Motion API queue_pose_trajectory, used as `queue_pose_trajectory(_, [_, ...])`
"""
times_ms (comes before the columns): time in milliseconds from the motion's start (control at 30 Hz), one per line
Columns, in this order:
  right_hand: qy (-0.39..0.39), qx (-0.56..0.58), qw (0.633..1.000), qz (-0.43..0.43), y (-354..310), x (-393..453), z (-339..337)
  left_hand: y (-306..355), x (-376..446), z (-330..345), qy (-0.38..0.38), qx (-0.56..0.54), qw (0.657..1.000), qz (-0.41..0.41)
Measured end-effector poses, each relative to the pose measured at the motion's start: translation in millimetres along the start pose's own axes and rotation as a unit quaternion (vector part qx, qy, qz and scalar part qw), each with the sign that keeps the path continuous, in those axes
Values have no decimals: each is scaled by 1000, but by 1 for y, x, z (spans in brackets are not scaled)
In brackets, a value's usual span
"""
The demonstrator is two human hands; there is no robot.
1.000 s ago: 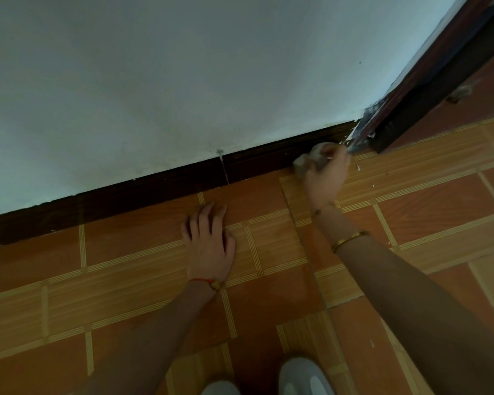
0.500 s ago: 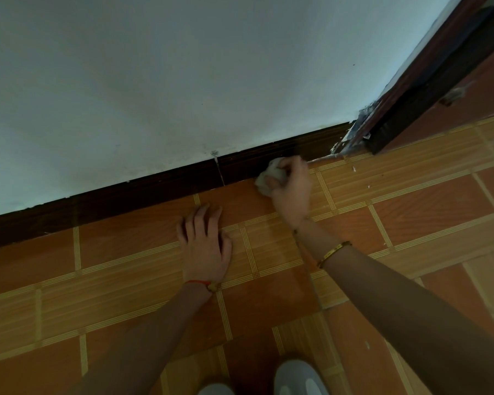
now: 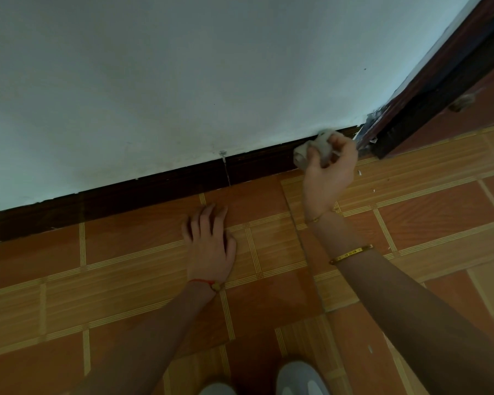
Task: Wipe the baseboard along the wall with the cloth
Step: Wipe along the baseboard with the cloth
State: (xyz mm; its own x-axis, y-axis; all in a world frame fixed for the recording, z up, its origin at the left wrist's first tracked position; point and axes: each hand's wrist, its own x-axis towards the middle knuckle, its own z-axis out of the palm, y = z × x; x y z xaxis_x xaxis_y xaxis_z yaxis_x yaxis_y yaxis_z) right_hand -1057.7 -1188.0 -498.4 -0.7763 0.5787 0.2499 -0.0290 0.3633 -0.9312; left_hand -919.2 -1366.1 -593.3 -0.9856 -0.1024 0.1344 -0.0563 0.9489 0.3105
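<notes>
Wiping step in hand: right hand (image 3: 327, 172) grips crumpled cloth (image 3: 315, 149) against dark baseboard (image 3: 257, 163) near door frame (image 3: 428, 89). Left hand (image 3: 210, 246) empty, fingers spread on tiled floor (image 3: 439, 212). Next, probably: stroke leftward, keeping pressure.

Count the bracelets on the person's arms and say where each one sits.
3. A red cord on the left wrist; a thin gold chain at the right wrist; a gold bangle further up the right forearm. None seems hidden.
</notes>
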Motion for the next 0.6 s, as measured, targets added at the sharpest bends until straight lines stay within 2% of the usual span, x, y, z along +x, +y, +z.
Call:
queue_pose_trajectory(200, [-163, -9, 985, -58, -21, -63, 25, 1, 0, 0, 11, 4, 1000, 4])
queue_pose_trajectory(367, [-248, -7, 965, -88, -23, -87, 36, -1, 0, 1, 16, 9, 1000, 10])
queue_pose_trajectory(433, [-245, -10, 965, -91, -18, -78, 31, 0, 0, 0, 13, 2, 1000, 7])
queue_pose_trajectory(600, [-117, -18, 991, -54, -6, -48, 17, -1, 0, 0, 5, -11, 1000, 5])
